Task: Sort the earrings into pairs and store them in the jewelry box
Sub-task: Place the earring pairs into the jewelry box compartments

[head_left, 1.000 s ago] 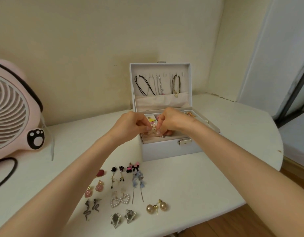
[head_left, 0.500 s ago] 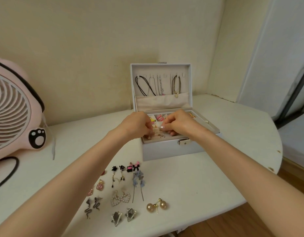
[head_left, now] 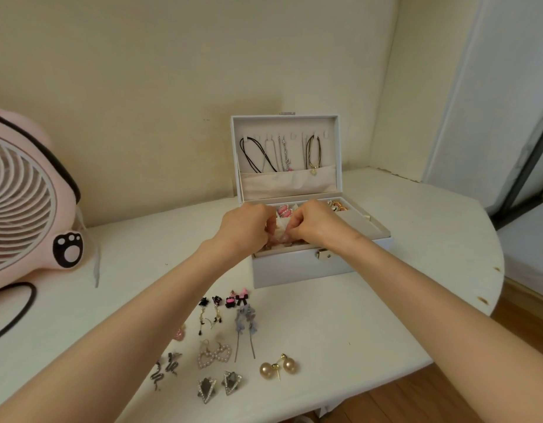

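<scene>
Eight sets of earrings are being left waiting on the white table (head_left: 325, 331), laid out two by two near the front of the open white jewelry box (head_left: 294, 270). Among them are the gold pearl-ball studs (head_left: 278, 368), the pearl heart hoops (head_left: 214, 356), the dark snake earrings (head_left: 165, 369) and the blue flower drops (head_left: 246, 320). One pink set is being half hidden by the left forearm. A small pale piece is being pinched between the curled fingers of the left hand (head_left: 249, 228) and the right hand (head_left: 314, 224), over the box's front left compartments; what it is cannot be told. Pink earrings (head_left: 284, 210) and gold pieces (head_left: 336, 205) are being held in rear compartments. Pairing is judged done, and storing barely begun.
</scene>
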`<action>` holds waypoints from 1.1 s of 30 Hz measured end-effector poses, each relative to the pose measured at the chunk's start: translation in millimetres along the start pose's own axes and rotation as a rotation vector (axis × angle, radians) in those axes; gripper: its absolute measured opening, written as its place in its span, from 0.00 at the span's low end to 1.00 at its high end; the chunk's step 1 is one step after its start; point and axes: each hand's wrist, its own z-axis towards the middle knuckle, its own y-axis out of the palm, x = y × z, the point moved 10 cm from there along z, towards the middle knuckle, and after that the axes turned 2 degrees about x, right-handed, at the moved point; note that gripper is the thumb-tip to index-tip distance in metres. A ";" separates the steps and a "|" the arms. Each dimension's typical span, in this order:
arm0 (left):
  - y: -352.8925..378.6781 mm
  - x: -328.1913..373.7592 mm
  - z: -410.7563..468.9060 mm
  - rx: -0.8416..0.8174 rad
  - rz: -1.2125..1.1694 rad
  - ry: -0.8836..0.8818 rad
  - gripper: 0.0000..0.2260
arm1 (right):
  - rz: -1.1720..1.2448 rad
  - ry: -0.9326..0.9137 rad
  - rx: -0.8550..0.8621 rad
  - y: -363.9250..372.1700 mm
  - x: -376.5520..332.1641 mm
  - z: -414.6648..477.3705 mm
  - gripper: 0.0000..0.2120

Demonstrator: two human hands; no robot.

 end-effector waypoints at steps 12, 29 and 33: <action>-5.6 -15.2 -7.3 -0.012 -0.146 0.004 0.04 | 0.050 0.030 -0.021 -2.9 3.1 -8.1 0.10; 19.1 -38.6 -24.4 -0.131 -0.165 -0.336 0.14 | -0.271 -0.229 0.108 -17.8 -0.5 -39.5 0.10; 15.2 -32.8 -28.5 -0.113 -0.192 -0.317 0.15 | -0.274 -0.238 0.171 -24.8 -2.2 -47.2 0.08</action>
